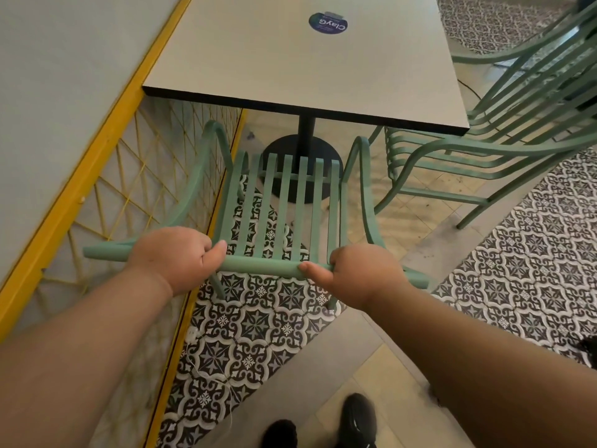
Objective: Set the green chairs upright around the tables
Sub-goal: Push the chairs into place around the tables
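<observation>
Gripping the top rail of the green chair (284, 202), both hands were locked on! The left hand (174, 257) wrapped its fingers over the rail toward the left side of the table (290, 59), thumb lying along the bar. The right hand (358, 273) curled round the same rail toward the table's right side, thumb pointing inward along it. That chair stood upright at the table's near edge, facing it, backrest toward the person, both curved armrests reaching just short of the tabletop's dark rim. Whether every leg met the floor could not be told. Beyond the seat slats showed the table's black pedestal base (281, 147). Off the table's near right corner sat a stack of green chairs (484, 150), nested one on another, close to the held chair's right armrest. On the far part of the tabletop lay a round blue sticker (328, 22). Left of the table ran a yellow lattice (129, 176) along the wall. Nearer than the table, two black shoes (358, 418) stood by the patterned tiles (258, 334).
</observation>
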Demonstrator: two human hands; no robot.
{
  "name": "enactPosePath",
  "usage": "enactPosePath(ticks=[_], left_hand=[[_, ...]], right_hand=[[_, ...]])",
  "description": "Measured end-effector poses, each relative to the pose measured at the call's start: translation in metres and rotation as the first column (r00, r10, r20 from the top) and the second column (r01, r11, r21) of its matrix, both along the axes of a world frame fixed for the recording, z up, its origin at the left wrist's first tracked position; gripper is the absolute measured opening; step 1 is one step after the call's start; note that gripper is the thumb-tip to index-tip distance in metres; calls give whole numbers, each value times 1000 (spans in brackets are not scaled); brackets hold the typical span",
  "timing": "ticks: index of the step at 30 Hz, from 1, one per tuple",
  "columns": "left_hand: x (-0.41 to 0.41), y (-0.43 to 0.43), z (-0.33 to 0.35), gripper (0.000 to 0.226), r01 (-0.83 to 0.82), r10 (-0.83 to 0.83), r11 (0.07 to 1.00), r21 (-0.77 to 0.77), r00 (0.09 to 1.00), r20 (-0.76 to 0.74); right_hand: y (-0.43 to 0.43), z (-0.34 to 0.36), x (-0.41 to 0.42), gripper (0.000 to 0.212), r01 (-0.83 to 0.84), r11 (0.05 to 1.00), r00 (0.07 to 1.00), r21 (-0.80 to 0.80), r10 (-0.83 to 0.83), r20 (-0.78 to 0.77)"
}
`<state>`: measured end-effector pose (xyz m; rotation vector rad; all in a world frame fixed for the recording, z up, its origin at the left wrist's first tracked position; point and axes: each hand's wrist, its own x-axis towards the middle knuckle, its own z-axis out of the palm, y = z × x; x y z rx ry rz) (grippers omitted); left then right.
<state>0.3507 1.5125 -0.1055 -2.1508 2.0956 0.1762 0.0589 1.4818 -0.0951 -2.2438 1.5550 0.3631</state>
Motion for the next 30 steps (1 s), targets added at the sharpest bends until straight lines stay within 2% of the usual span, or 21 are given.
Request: enactPosePath(ticks=[18,30], left_hand=[[35,-53,-4,59,10,-8,999,-40,999,42],[42,-65,-3,59,6,-4,1000,-22,996,94]], right_hand=[[-48,-7,31,96,-11,999,1000,-38,11,18],[-53,-12,38,93,-18,994,999,-107,23,47]])
